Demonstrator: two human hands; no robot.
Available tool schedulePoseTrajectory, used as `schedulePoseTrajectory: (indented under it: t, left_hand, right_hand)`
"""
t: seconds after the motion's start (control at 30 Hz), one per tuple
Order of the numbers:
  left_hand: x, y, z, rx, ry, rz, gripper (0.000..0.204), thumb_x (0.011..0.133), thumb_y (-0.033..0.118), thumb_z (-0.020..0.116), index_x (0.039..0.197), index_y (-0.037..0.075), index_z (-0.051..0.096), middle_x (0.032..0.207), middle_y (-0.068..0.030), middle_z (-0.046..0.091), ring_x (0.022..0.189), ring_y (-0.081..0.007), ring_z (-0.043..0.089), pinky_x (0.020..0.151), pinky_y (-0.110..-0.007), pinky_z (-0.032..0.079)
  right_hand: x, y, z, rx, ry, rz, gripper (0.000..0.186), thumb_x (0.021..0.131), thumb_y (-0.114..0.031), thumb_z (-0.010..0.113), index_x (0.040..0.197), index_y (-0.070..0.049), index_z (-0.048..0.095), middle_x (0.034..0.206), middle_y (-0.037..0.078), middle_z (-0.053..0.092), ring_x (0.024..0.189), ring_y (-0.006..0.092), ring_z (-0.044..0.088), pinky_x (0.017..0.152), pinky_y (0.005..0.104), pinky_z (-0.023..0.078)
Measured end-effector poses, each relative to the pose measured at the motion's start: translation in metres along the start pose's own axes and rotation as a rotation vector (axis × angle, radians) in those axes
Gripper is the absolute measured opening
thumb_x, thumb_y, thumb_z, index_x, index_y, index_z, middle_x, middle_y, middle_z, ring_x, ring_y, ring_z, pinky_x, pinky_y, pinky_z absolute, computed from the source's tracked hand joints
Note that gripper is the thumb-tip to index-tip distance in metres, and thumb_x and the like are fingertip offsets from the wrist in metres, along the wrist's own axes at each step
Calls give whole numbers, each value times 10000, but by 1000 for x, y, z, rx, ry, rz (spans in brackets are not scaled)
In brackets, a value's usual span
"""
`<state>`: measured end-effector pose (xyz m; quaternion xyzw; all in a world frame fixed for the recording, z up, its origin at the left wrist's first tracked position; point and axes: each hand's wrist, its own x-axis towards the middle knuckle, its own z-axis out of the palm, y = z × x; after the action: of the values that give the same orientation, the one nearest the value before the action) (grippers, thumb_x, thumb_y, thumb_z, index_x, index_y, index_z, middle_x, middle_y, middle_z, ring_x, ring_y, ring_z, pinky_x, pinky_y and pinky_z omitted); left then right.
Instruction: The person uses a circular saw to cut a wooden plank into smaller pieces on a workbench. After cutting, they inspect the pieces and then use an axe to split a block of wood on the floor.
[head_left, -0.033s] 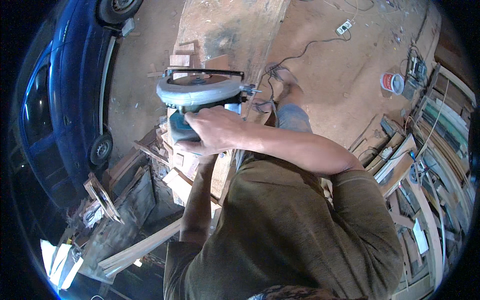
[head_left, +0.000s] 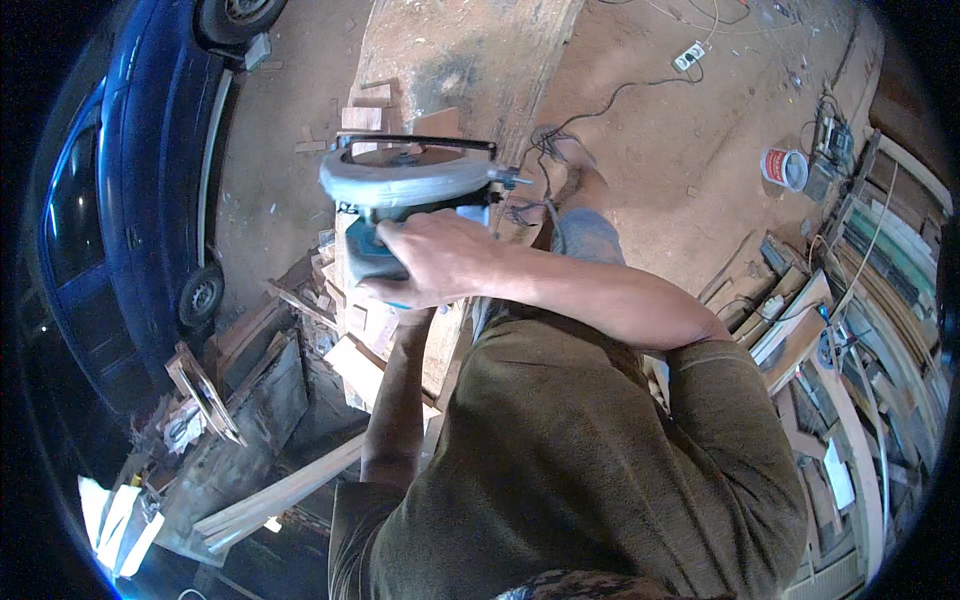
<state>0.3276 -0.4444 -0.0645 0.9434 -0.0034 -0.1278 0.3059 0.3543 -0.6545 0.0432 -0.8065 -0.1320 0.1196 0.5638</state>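
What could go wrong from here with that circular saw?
The left grip is hidden behind the right grip and circular saw, so it might be near the exposed blade; whether that spins, I can't tell. The dark cord tangled near a foot could snag or trip. Loose wood blocks beyond the saw might shift if it came down on them.

A: Floor?
B: Brown, dusty floor [head_left: 670, 170], small litter toward the upper right.
A: Left?
B: Blue car [head_left: 150, 210] parked alongside, glints on its bodywork.
A: Right?
B: Long boards [head_left: 876, 245] piled along the edge. Red-and-white bucket [head_left: 784, 169] on the floor near them.
A: Light?
B: Uneven. Lower left dark, except bright white strips [head_left: 122, 530]. Can't tell the source.
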Motion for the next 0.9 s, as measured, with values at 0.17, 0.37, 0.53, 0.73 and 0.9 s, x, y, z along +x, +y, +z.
schedulePoseTrajectory:
  t: [0.17,0.37,0.53,0.73,0.9]
  left_hand:
    - [-5,-12,-14,102,-80,-6,544,939,410,693,1259,19,491,746,-198,690,759,-391,711,661,-501,554]
    - [15,-15,-23,332,-236,-23,603,874,436,754,1185,-24,519,759,-240,688,747,-450,686,677,-540,544]
    - [35,18,-30,222,-205,-130,459,879,360,756,1053,-48,635,799,-212,719,765,-374,716,718,-470,568]
    - [17,12,-55,-702,500,-406,480,923,238,752,1284,-33,588,1054,-132,720,918,-251,693,851,-375,567]
    - [-1,52,-58,-1333,717,-636,533,983,247,675,1419,25,464,1326,-159,587,1173,-293,606,1014,-453,512]
  right_hand:
    - [-31,4,-10,-49,17,72,720,930,-615,597,1055,94,592,704,242,662,621,388,691,596,465,573]
    - [-98,-15,-62,-78,115,72,706,792,-530,783,1248,-15,622,942,239,722,827,417,720,755,464,572]
    - [-141,-16,-116,-85,153,158,677,812,-475,793,1256,6,624,993,225,731,940,374,734,861,431,562]
    - [-159,2,-191,-24,236,377,441,911,-340,732,1129,39,672,901,131,721,809,212,671,762,362,524]
    - [-144,26,-239,-5,299,478,428,932,-338,723,1099,53,669,774,37,637,666,121,558,607,304,456]
